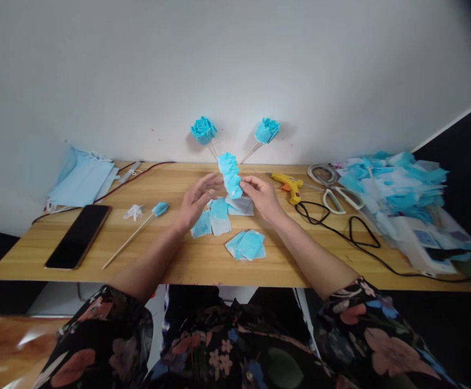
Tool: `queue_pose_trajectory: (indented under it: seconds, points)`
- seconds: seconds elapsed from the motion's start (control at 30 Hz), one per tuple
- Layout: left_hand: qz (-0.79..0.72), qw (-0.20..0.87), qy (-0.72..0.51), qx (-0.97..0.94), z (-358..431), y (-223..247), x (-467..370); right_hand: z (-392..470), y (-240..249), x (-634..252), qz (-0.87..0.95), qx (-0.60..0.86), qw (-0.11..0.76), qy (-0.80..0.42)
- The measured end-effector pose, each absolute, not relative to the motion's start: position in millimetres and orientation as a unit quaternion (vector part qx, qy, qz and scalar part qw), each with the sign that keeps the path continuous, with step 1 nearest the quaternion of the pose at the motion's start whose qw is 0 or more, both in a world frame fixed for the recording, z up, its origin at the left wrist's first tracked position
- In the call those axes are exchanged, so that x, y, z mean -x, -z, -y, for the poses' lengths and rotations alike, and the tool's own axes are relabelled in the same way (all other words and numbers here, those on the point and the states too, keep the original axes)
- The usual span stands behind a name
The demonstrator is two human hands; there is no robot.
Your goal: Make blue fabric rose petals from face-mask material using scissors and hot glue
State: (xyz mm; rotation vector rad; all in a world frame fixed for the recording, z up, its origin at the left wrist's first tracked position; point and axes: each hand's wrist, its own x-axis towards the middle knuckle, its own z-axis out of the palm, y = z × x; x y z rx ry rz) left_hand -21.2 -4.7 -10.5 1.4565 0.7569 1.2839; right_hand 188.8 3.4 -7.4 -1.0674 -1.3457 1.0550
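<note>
Pinched in the fingers of my right hand (261, 198) is a pleated strip of blue mask fabric (230, 175), held upright above the table. My left hand (198, 201) is open beside the strip's left edge, fingers stretched toward it; whether a fingertip touches it I cannot tell. Below the hands lie cut blue and white fabric pieces (220, 217), with another small stack of blue pieces (247, 246) closer to me. Behind the strip, two blue fabric flowers on sticks, the left flower (203, 131) and the right flower (267, 131), lean by the wall.
At left are a stack of face masks (82, 178), a black phone (78, 236) and a stick with a blue bud (160, 208). On the right sit a yellow glue gun (288, 185), white-handled scissors (343, 200), a black cable (352, 240) and a heap of fabric scraps (397, 181).
</note>
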Motion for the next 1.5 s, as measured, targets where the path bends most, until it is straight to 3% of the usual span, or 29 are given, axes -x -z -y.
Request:
queue_pose_trajectory:
  seconds: [0.1,0.17,0.27,0.37,0.9,1.33,1.5]
  points:
    - [-0.349,0.463,-0.55,-0.601,-2,16,26,-28,5,-193,0.582,0.484,0.51,-0.409]
    - [-0.399,0.447,-0.56,-0.572,-9,22,28,-42,4,-197,0.629,0.55,0.422,-0.353]
    - [-0.449,0.457,-0.562,-0.523,-17,28,30,-52,4,-206,0.711,0.623,0.276,-0.175]
    - [-0.458,0.466,-0.564,-0.505,-18,27,31,-50,5,-216,0.725,0.642,0.234,-0.084]
    - [-0.468,0.452,-0.556,-0.516,-11,18,30,-56,20,-193,0.82,0.53,0.184,-0.11]
    - [-0.456,0.45,-0.565,-0.52,-12,18,29,-15,6,-212,0.788,0.483,0.361,-0.127]
    - [-0.452,0.45,-0.568,-0.52,-11,17,28,-3,19,-214,0.789,0.5,0.345,-0.091]
